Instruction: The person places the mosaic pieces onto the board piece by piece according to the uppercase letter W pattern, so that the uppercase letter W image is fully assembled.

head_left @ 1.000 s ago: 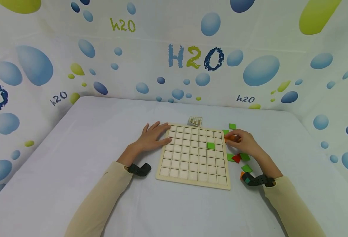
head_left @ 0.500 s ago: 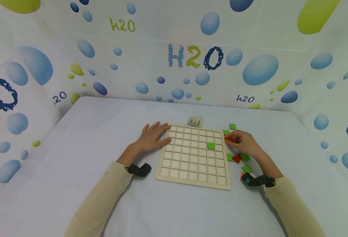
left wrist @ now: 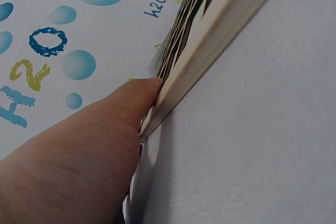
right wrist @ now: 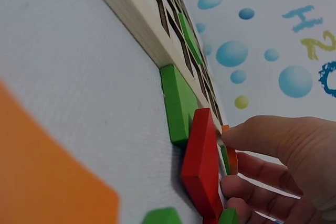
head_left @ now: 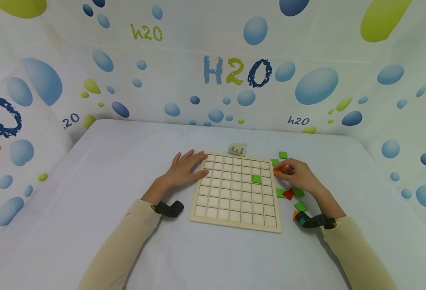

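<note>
White table (head_left: 234, 257) — grid board (head_left: 235, 195), coloured tiles (head_left: 301, 206)

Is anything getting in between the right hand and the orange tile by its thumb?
Nothing visible: the right hand pinches the orange tile directly. A red tile lies nearer the person, not between them.

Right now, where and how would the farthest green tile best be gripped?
Probably by its near and far edges, pinched from above and the right: the farthest green tile lies flat, those edges look free, and the neighbouring green tile sits off its near-left corner. The right hand would need to release the orange tile.
</note>
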`<state>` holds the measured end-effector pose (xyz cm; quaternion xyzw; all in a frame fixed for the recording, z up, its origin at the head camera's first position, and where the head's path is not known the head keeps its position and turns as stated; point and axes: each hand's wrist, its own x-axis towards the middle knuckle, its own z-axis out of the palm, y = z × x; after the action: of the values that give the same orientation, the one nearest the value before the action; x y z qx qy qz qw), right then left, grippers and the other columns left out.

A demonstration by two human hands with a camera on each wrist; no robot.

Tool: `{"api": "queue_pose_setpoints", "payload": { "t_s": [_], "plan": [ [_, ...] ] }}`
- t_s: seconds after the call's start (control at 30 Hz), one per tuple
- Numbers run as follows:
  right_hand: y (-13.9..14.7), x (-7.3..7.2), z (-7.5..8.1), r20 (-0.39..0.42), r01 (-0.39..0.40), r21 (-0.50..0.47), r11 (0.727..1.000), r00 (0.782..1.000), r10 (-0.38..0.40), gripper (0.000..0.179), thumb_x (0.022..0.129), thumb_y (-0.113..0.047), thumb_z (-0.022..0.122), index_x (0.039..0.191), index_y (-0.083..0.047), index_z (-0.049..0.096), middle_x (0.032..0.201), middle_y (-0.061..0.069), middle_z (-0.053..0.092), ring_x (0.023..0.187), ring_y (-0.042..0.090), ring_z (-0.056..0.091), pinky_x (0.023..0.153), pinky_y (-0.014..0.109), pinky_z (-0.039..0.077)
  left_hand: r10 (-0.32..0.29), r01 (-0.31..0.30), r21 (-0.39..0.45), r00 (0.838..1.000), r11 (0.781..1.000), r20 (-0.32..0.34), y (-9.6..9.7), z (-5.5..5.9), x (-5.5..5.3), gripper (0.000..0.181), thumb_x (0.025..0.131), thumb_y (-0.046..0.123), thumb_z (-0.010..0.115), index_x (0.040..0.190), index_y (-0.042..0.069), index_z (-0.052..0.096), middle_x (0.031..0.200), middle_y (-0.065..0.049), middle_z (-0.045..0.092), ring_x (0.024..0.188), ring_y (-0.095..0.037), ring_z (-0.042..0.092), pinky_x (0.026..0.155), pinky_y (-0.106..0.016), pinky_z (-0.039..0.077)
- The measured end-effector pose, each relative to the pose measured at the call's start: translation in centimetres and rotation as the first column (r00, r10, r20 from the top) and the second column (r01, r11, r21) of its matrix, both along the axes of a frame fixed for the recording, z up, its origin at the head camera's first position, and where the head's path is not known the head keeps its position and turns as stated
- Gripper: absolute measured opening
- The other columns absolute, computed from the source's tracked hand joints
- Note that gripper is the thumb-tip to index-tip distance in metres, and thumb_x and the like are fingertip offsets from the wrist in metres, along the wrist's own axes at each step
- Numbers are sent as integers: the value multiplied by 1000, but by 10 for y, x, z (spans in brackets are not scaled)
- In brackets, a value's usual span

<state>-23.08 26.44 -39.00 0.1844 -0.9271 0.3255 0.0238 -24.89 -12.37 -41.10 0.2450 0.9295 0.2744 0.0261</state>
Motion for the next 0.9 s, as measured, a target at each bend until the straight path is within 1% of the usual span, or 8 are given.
{"api": "queue_pose_setpoints", "payload": {
  "t_s": [0.13, 0.27, 0.53, 0.7, 0.9],
  "plan": [
    [0, -3, 1, 6, -3, -3, 1000, 1000, 3, 22, 89, -8, 70, 109, 0, 69, 89, 12, 59, 68, 19, 50, 52, 23, 42, 4, -4, -1, 1000, 1000, -3, 0, 0, -2, 64, 97, 42, 56, 151, 12, 37, 160, -8, 28, 150, -33, 10, 116, -59, -5],
    [0, -3, 2, 20, -9, -2, 1000, 1000, 9, 22, 89, -10, 70, 109, -1, 69, 93, 13, 60, 69, 19, 52, 52, 23, 43, 5, -5, -6, 1000, 1000, -7, 1, -1, -3, 65, 97, 42, 56, 151, 12, 37, 159, -9, 28, 150, -34, 10, 116, -59, -5],
    [-3, 2, 3, 24, -52, -30, 998, 998, 53, 23, 90, -12, 70, 109, 1, 68, 100, 16, 64, 75, 17, 59, 59, 23, 49, 6, -6, -4, 1000, 1000, 3, 1, 0, -2, 65, 97, 42, 57, 151, 12, 37, 160, -9, 28, 150, -34, 9, 116, -58, -5],
    [-4, 4, 3, 15, -76, -44, 996, 997, 77, 23, 90, -11, 70, 109, 1, 68, 98, 15, 64, 76, 17, 58, 61, 23, 48, 3, -3, -9, 1000, 1000, 3, 1, -2, -2, 65, 97, 43, 56, 151, 12, 36, 160, -9, 27, 150, -34, 9, 116, -59, -5],
    [-6, 4, 4, 26, -94, -39, 995, 995, 95, 23, 90, -12, 71, 109, -1, 68, 97, 12, 63, 78, 19, 55, 58, 25, 45, 1, -1, -9, 1000, 1000, -8, 1, -4, -3, 65, 97, 43, 56, 151, 12, 37, 160, -9, 28, 150, -34, 10, 115, -60, -5]
  ]
}}
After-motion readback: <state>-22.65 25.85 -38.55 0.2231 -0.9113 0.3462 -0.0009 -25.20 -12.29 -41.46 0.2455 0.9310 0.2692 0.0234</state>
